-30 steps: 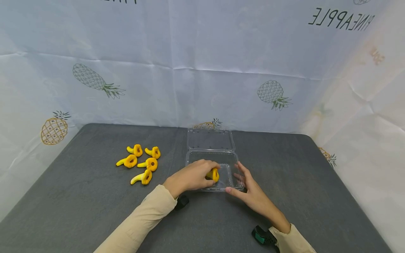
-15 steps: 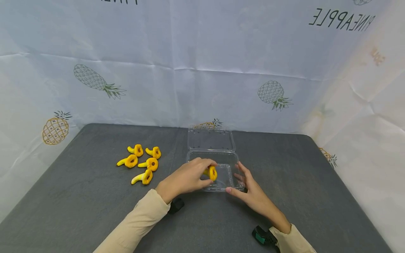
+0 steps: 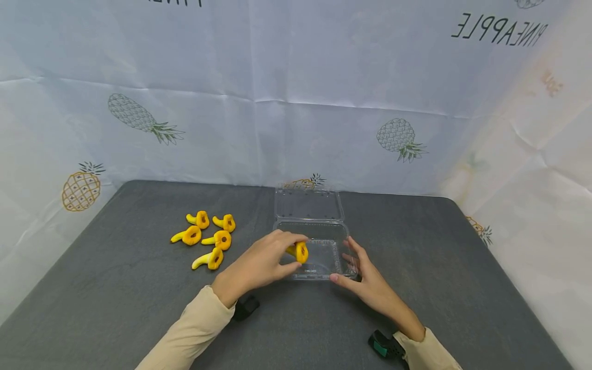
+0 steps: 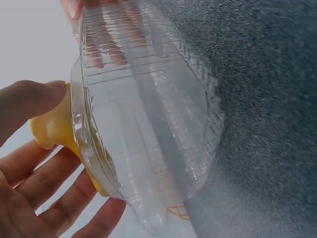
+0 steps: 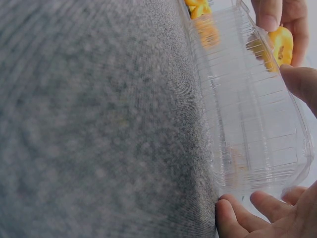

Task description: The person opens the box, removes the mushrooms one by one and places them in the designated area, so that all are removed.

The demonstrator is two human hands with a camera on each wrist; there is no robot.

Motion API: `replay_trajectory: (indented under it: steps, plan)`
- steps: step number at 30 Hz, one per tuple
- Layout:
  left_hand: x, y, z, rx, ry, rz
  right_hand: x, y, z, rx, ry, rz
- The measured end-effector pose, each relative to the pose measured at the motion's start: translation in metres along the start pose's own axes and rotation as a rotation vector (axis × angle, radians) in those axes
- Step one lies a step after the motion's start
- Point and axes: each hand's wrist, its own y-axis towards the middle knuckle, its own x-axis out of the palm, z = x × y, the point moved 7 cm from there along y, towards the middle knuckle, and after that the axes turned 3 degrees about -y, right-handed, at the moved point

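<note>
My left hand pinches a yellow chanterelle-like mushroom between thumb and fingers, over the left side of a clear plastic clamshell container. In the left wrist view, the mushroom's pale stem end is near the thumb, beside the container's rim. The lid lies folded back toward the wall. My right hand holds the container's right side, thumb at the front corner and fingers along the side wall. Through the clear plastic, the right wrist view shows the mushroom's ruffled cap.
Several similar yellow mushrooms lie loosely grouped on the dark grey table, left of the container. Behind the table hangs a white cloth printed with pineapples. A black device with a green patch sits at the right wrist.
My left hand has moved left with the mushroom in its grip, from the container's middle toward its left side. The right hand and the other mushrooms stay put.
</note>
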Motion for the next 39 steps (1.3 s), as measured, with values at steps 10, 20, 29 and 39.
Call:
replay_trajectory:
  steps: [10, 20, 29, 39]
  plan:
    - [-0.012, -0.014, -0.001, 0.022, 0.047, 0.082, 0.000, -0.001, -0.001, -0.010, -0.001, 0.009]
    - [-0.022, -0.025, -0.009, 0.015, 0.083, 0.104, 0.000, -0.002, -0.002, -0.023, 0.002, 0.007]
    - [-0.035, -0.034, -0.019, -0.001, 0.105, 0.117, -0.001, -0.002, -0.002, -0.013, 0.004, 0.003]
    - [-0.054, -0.049, -0.030, 0.017, 0.146, 0.175, -0.001, -0.002, -0.002, -0.035, 0.011, 0.000]
